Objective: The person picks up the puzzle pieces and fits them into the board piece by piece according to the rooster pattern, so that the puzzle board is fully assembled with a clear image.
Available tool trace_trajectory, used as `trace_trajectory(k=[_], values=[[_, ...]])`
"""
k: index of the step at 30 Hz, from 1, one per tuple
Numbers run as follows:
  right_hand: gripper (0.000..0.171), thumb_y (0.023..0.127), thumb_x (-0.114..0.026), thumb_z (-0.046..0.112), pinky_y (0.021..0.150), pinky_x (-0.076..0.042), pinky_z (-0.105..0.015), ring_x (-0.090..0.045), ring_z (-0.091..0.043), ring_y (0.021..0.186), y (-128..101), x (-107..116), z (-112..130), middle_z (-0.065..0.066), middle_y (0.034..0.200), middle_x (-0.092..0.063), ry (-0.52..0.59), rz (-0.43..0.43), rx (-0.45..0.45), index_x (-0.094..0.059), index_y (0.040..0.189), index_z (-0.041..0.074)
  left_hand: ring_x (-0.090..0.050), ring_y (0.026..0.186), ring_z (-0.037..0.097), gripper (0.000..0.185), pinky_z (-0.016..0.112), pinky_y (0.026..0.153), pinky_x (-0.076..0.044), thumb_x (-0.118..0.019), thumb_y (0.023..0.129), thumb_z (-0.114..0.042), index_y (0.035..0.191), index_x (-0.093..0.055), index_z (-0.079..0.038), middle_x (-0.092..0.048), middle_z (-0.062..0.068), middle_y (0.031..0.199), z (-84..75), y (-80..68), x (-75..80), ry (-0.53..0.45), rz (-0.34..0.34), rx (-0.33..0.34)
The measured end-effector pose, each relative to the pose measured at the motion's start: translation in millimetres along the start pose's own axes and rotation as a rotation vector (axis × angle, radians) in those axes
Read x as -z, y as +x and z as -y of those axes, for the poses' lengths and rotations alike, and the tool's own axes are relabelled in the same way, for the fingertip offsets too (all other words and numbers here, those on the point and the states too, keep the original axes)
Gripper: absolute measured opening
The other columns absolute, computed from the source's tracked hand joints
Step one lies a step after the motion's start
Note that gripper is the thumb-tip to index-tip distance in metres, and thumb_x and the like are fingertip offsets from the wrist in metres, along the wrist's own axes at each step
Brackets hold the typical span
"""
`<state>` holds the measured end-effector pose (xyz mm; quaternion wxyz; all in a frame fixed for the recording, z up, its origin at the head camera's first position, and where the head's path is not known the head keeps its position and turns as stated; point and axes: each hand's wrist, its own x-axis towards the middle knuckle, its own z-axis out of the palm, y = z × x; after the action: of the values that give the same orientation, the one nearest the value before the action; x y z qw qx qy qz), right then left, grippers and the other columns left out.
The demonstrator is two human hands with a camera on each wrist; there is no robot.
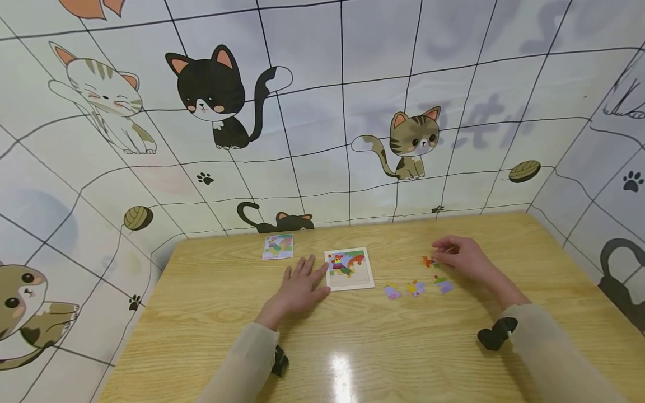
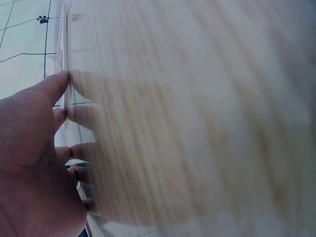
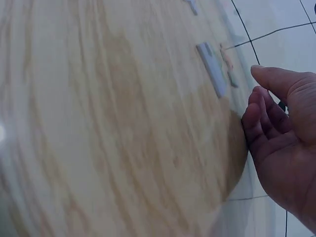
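A square jigsaw tray (image 1: 372, 275) lies mid-table, partly filled with pieces forming a colourful rooster; its lower part shows bare wood. My left hand (image 1: 300, 288) lies with spread fingers at the tray's left side, thumb and forefinger touching its edge. To the right, my right hand (image 1: 466, 258) hovers low beside an orange puzzle piece (image 1: 428, 261), its fingers loosely bent. In the right wrist view a gap shows between thumb and fingers, with the orange piece (image 3: 227, 58) apart from them. Nearby lie a lilac-and-green piece (image 1: 444, 285), a yellow-and-lilac piece (image 1: 415, 288) and a pink-and-lilac piece (image 1: 392, 291).
A square picture card (image 1: 278, 247) of the rooster lies at the back left of the wooden table (image 1: 403, 347). Behind the table's back edge rises a wall covering (image 1: 322, 134) printed with cats and grid lines; similar panels stand on both sides.
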<state>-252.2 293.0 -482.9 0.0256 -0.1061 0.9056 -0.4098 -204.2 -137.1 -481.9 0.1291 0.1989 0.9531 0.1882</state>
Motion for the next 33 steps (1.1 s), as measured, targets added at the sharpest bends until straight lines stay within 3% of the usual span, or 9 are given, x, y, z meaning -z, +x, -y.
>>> trace_trajectory(k=[14,23,33], values=[[0.036,0.099,-0.071,0.019,0.074,-0.049,-0.028,-0.058,-0.020,0.094,-6.2,2.1,-10.2,-0.012,0.111,-0.069,-0.016,0.089,0.010,-0.069,0.127,-0.003,-0.005,0.155,0.041,0.064,0.068,0.118,-0.004,-0.050,0.107,-0.045,0.163,-0.033,-0.019,-0.011,0.019,0.170,-1.0,-0.8,1.1,-0.010,-0.005,-0.002],[0.028,0.097,-0.072,0.013,0.071,-0.046,-0.030,-0.052,-0.018,0.085,-8.0,0.6,-5.1,-0.007,0.101,-0.066,-0.067,0.105,0.040,-0.072,0.120,-0.003,-0.006,0.155,0.043,0.064,0.069,0.117,-0.004,-0.052,0.106,-0.042,0.162,-0.035,-0.016,-0.013,0.021,0.169,-4.3,-2.9,3.4,-0.023,-0.007,-0.004],[0.024,0.097,-0.070,0.011,0.072,-0.047,-0.028,-0.054,-0.021,0.089,-6.7,0.0,-3.8,-0.008,0.100,-0.064,-0.011,0.124,0.002,-0.068,0.117,-0.002,-0.005,0.155,0.043,0.063,0.068,0.118,-0.003,-0.052,0.106,-0.043,0.162,-0.034,-0.018,-0.012,0.020,0.169,-3.9,-2.5,1.9,-0.023,-0.011,-0.006]])
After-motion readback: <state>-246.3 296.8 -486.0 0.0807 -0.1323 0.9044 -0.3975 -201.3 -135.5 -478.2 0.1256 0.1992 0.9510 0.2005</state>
